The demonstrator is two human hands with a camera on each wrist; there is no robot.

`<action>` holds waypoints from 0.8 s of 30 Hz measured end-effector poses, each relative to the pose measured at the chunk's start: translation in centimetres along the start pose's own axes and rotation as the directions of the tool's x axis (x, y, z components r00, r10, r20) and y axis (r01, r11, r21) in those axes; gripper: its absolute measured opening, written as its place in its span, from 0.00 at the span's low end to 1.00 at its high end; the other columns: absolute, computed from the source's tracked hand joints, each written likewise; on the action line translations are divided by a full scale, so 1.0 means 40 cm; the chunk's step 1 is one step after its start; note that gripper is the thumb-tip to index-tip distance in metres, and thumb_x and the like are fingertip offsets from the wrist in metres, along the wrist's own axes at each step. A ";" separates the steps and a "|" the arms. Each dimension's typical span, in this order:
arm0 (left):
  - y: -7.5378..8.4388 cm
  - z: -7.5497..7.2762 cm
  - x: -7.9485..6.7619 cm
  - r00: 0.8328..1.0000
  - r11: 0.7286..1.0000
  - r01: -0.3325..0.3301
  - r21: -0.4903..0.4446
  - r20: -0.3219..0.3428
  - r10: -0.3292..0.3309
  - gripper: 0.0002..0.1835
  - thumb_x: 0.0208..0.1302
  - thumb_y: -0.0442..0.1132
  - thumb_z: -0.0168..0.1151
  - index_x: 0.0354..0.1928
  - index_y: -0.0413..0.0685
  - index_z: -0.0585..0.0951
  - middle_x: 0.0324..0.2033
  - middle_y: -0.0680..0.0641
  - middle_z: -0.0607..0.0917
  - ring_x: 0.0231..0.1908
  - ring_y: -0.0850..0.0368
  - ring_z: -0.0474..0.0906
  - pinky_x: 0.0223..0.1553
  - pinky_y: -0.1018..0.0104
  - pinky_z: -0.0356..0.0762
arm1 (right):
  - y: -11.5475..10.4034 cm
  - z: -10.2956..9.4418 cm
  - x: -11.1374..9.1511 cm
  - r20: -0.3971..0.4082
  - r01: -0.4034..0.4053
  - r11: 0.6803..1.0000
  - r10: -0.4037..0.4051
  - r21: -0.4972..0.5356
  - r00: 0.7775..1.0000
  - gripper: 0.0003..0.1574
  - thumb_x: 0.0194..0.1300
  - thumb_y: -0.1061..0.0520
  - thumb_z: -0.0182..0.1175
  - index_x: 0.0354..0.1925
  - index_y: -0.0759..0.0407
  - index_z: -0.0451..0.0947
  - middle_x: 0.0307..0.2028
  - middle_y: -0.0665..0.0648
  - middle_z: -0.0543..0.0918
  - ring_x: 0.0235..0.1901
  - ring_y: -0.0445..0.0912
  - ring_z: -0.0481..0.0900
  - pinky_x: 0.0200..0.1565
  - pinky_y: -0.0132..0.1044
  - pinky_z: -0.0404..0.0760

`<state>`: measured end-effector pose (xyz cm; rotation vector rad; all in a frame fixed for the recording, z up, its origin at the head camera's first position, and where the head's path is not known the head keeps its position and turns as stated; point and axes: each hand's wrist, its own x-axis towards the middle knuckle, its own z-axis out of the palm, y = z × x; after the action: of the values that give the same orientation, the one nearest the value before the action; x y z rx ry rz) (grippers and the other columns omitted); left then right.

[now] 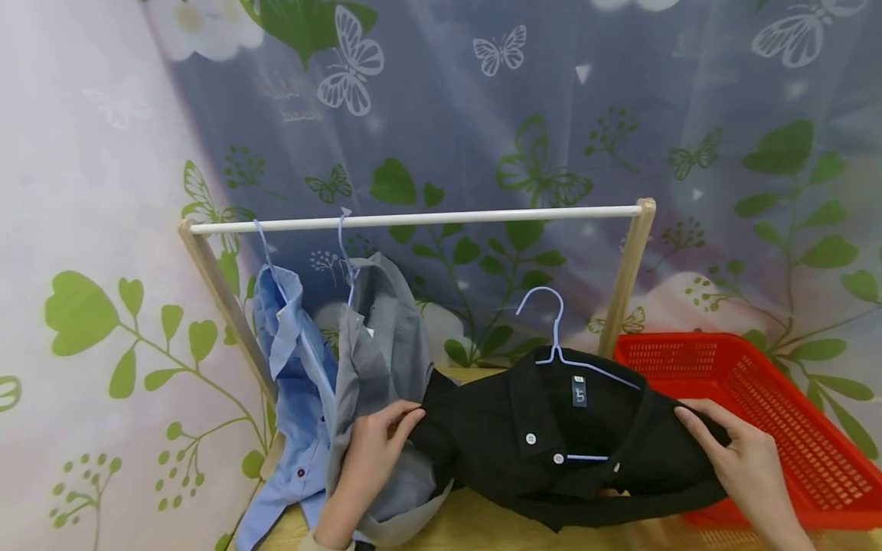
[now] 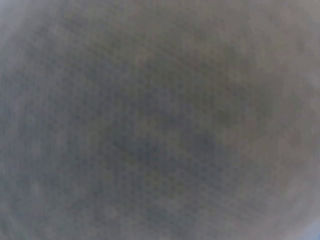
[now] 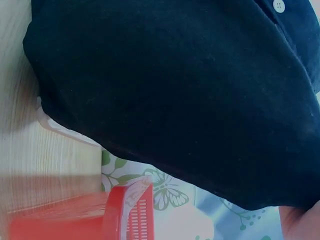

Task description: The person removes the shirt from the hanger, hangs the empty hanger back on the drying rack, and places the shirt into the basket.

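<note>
A black shirt (image 1: pixel 482 428) with white buttons is stretched between both hands, over the table. Inside its collar sits a pale blue hanger (image 1: pixel 556 329), hook upward, below the rail. My left hand (image 1: pixel 375 451) pinches the shirt at its left shoulder, thumb against fingers. At the opposite shoulder my right hand (image 1: pixel 747 455) pinches the cloth. In the right wrist view the black shirt (image 3: pixel 175 95) fills most of the picture, with part of the right hand (image 3: pixel 302 222) at the lower corner. Blurred grey cloth (image 2: pixel 160 120) covers the whole left wrist view.
A white rail (image 1: pixel 482 217) on wooden posts (image 1: pixel 630 268) stands behind. On it hang a light blue shirt (image 1: pixel 296 413) and a grey shirt (image 1: pixel 386 337), the latter against my left forearm. A red basket (image 1: pixel 792 405) stands at right on the wooden table (image 1: pixel 496 528).
</note>
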<state>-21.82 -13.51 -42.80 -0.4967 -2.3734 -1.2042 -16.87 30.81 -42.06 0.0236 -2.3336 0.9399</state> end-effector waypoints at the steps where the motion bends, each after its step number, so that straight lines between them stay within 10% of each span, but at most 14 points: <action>1: -0.003 -0.002 0.000 1.000 1.000 -0.009 0.002 -0.004 0.009 0.08 0.72 0.43 0.63 0.42 0.53 0.89 0.36 0.53 0.91 0.34 0.61 0.87 0.36 0.68 0.84 | 0.000 0.000 0.000 0.000 -0.005 1.000 0.005 0.002 1.000 0.12 0.72 0.52 0.64 0.48 0.56 0.87 0.35 0.35 0.86 0.24 0.30 0.76 0.25 0.24 0.71; 24: -0.012 0.007 0.004 0.986 0.980 -0.164 0.112 -0.021 0.167 0.06 0.67 0.38 0.67 0.40 0.48 0.90 0.34 0.52 0.91 0.27 0.63 0.85 0.30 0.69 0.82 | -0.017 0.024 -0.013 -0.027 0.054 0.997 -0.053 0.049 0.998 0.09 0.70 0.57 0.65 0.47 0.56 0.88 0.37 0.17 0.75 0.21 0.33 0.72 0.23 0.26 0.66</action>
<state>-22.25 -13.51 -43.19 -0.6212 -2.3067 -0.9955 -16.81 29.60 -42.45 0.0933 -2.2741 0.9664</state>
